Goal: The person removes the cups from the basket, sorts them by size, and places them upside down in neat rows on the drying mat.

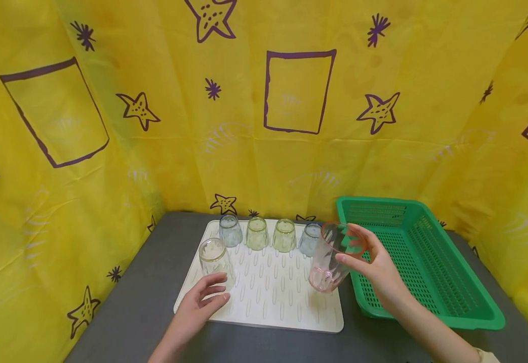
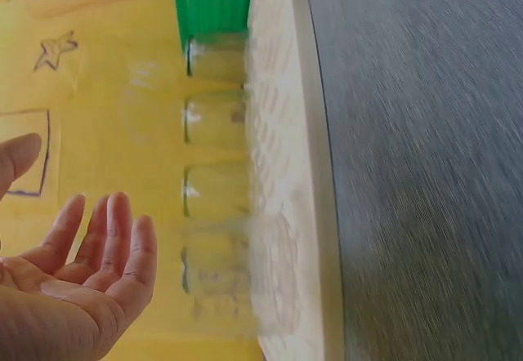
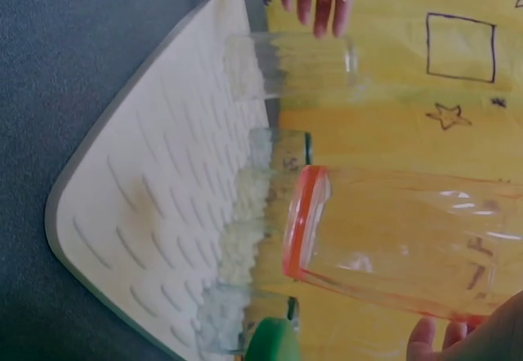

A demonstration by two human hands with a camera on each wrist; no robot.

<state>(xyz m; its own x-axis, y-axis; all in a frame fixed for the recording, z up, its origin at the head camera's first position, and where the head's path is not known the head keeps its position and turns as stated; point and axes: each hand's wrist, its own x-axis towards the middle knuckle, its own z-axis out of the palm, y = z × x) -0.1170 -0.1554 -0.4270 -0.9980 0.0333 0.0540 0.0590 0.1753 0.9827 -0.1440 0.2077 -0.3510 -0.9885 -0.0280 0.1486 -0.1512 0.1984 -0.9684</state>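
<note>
My right hand (image 1: 378, 267) grips a tall pink glass (image 1: 329, 267) near its rim. This glass is tilted and held above the right part of a white ridged drying mat (image 1: 268, 302); in the right wrist view its thick orange-pink end (image 3: 301, 222) points toward the mat. My left hand (image 1: 200, 297), fingers loosely bent and holding nothing, hovers by the mat's left front, near a tall clear glass (image 1: 216, 259). Along the mat's back edge stand a blue glass (image 1: 230, 232), two green glasses (image 1: 257, 234) and another blue glass (image 1: 309, 241), partly hidden behind the pink one.
To the right of the mat lies a green plastic basket (image 1: 468, 307) with slotted walls, partly behind my right hand. Everything stands on a dark grey table (image 1: 145, 282). A yellow patterned curtain (image 1: 245, 161) closes in the back and both sides.
</note>
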